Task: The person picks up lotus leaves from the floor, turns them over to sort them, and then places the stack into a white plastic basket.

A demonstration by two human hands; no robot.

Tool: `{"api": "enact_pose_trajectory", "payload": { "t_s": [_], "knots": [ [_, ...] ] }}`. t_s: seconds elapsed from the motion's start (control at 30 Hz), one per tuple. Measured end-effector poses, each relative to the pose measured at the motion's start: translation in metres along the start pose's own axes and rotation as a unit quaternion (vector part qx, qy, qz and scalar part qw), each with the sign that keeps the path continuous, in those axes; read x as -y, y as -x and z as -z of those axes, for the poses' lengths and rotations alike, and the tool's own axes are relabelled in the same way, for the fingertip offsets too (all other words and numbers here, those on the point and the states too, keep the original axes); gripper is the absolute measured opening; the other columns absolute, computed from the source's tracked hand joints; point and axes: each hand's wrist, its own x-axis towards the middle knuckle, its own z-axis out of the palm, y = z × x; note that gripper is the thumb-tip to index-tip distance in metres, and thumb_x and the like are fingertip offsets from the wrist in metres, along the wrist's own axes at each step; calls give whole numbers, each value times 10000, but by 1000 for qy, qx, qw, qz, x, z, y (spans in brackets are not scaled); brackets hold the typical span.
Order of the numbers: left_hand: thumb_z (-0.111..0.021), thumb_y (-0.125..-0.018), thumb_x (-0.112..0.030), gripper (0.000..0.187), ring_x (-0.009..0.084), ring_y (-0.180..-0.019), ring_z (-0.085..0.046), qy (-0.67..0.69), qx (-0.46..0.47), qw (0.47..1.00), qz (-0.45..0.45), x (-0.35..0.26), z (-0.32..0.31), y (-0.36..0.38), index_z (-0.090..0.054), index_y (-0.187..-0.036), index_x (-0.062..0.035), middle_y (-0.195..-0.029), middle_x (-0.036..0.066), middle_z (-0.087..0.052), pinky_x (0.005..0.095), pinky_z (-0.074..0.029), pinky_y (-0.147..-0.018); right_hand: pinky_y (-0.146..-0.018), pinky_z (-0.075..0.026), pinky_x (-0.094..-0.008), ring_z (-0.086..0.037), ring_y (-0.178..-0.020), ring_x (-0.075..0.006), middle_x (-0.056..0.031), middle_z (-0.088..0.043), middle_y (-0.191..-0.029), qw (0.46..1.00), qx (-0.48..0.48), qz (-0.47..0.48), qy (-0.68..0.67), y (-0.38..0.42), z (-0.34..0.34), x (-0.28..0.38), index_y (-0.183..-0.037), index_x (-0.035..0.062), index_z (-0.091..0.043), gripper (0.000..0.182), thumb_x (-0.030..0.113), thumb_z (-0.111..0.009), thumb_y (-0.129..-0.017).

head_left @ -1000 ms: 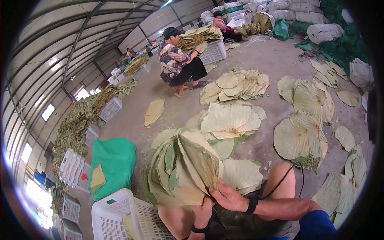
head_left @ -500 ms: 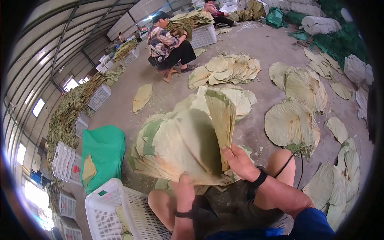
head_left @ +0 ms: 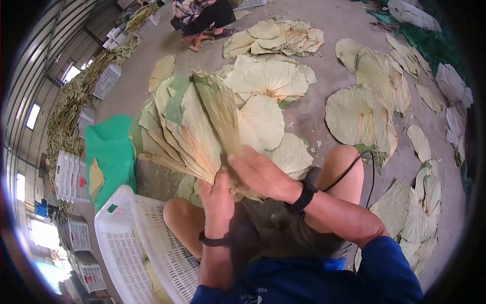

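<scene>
A bundle of dried lotus leaves (head_left: 190, 129), pale green with brown creases, fans upward in front of my knees. My left hand (head_left: 218, 195) is closed around its gathered lower end. Against the bundle's right side, my right hand (head_left: 258, 172) grips a folded dried leaf (head_left: 217, 104) near its base; the fingertips are partly hidden. Just beyond my hands, round flattened leaves (head_left: 268, 78) lie stacked on the floor, partly covered by the bundle.
A white plastic crate (head_left: 131, 243) with a few leaves inside stands at my left, near a green sack (head_left: 114, 152). More leaf piles (head_left: 364, 119) cover the floor on the right. Ahead, a co-worker (head_left: 207, 15) sits on a low wooden stool (head_left: 196, 40).
The bundle has come closer together and more upright, its leaves folded inward. My hands have drawn near each other at its base. The view has tilted downward.
</scene>
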Motion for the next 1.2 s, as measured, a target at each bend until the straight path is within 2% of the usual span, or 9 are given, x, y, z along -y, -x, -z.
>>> {"api": "enact_pose_trajectory", "payload": {
  "t_s": [0.03, 0.27, 0.53, 0.77, 0.9, 1.03, 1.1, 1.13, 1.2],
  "knots": [
    [-545, -974, -15, 449, 194, -1189, -585, -19, 18, 1000, 3, -1, 0, 0, -442, -1408, 38, -1344, 118, -568, 314, -510, -986, -1021, -399, -482, -487, -1122, -478, -328, -572, -1121, 1000, 10, -6, 10, 0, -1, 1, -1181, -84, -536, 406, 260, -350, -1073],
    [-522, -1040, -87, 387, 180, -1185, -588, -91, 22, 996, 15, 7, 0, 0, -465, -1402, 38, -1358, 108, -566, 306, -520, -968, -1077, -385, -478, -459, -1212, -487, -324, -560, -1230, 997, 17, -64, 30, -1, -5, -1, -1248, -113, -525, 464, 273, -328, -1083],
    [-480, -1067, -188, 441, 222, -1230, -556, -88, -6, 996, 10, -3, -12, 14, -428, -1425, 65, -1396, 161, -534, 329, -494, -990, -1139, -346, -433, -399, -1346, -446, -314, -469, -1406, 998, 13, 36, 41, 10, -9, -15, -1406, -95, -422, 532, 324, -342, -1086],
    [-528, -1041, -205, 493, 269, -1268, -517, -229, 44, 962, -140, 15, 19, 16, -418, -1424, 85, -1432, 182, -500, 388, -436, -1055, -1169, -287, -387, -362, -1398, -401, -263, -407, -1502, 997, 29, 62, -25, 17, -2, -13, -1446, -66, -411, 556, 351, -303, -1094],
    [-597, -989, -174, 513, 313, -1297, -499, -251, 53, 962, -97, 21, 30, 20, -451, -1412, 79, -1430, 205, -509, 410, -384, -1097, -1137, -323, -361, -431, -1335, -361, -233, -476, -1421, 998, 45, 22, -45, 23, 4, -8, -1417, -40, -462, 517, 342, -330, -1095],
    [-623, -982, -197, 521, 304, -1247, -530, -299, 49, 927, -223, 18, 29, 22, -459, -1398, 70, -1373, 184, -545, 409, -408, -1069, -987, -448, -346, -558, -1094, -228, -148, -590, -1198, 994, -8, 98, -45, 25, -9, -27, -1305, -24, -531, 376, 261, -461, -1070],
    [-657, -970, -197, 484, 293, -1182, -564, -218, 99, 949, -205, 14, 27, 26, -501, -1337, 79, -1303, 163, -579, 409, -442, -1031, -904, -495, -305, -575, -996, -135, -55, -636, -1093, 989, 37, -41, -138, 29, -10, -35, -1312, -1, -534, 324, 144, -558, -1024],
    [-703, -947, -159, 387, 243, -1039, -627, -224, 57, 935, -267, 9, 15, 27, -568, -1228, 70, -1148, 120, -651, 366, -497, -946, -862, -509, -278, -579, -952, -94, 3, -657, -1060, 983, 33, -6, -180, 27, -16, -50, -1311, 4, -557, 322, 78, -600, -1000],
    [-720, -935, -137, 344, 216, -978, -643, -191, 96, 942, -258, -4, 8, 35, -590, -1184, 62, -1071, 98, -672, 342, -510, -905, -863, -508, -280, -577, -965, -91, -1, -664, -1075, 977, 51, -1, -205, 29, -19, -63, -1291, 1, -575, 300, 90, -601, -1006]
  ]
}}
